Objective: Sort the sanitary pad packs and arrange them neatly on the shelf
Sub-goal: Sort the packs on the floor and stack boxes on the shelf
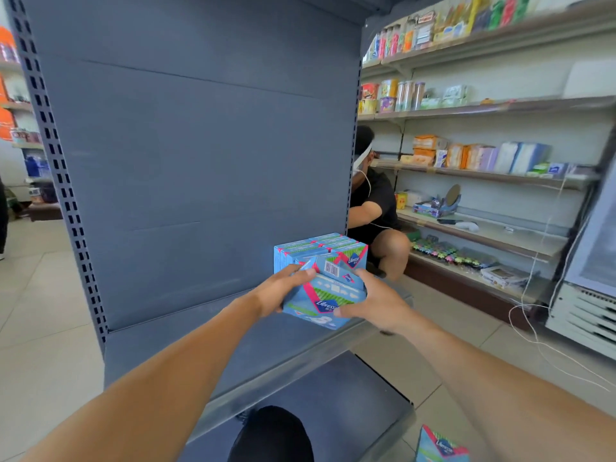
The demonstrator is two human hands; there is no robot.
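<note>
Pad packs (pixel 328 300) between both hands, left hand (pixel 283 288), right hand (pixel 373 305)

Bright, even light all round, soft shadows only. The grey shelf unit (pixel 186 155) sits sharp; right of it the wall shelves (pixel 483 108) smear and bend toward the edge.

Beyond your hands to the right, you see a crouching person (pixel 373 208) in a black shirt by wall shelves (pixel 483 175) stocked with boxes, jars and packets. A white cable (pixel 533 328) trails over the tiled floor (pixel 43 328) further right, beside a white cooler (pixel 586 315). Far left, orange goods (pixel 6 125) sit blurred.
</note>
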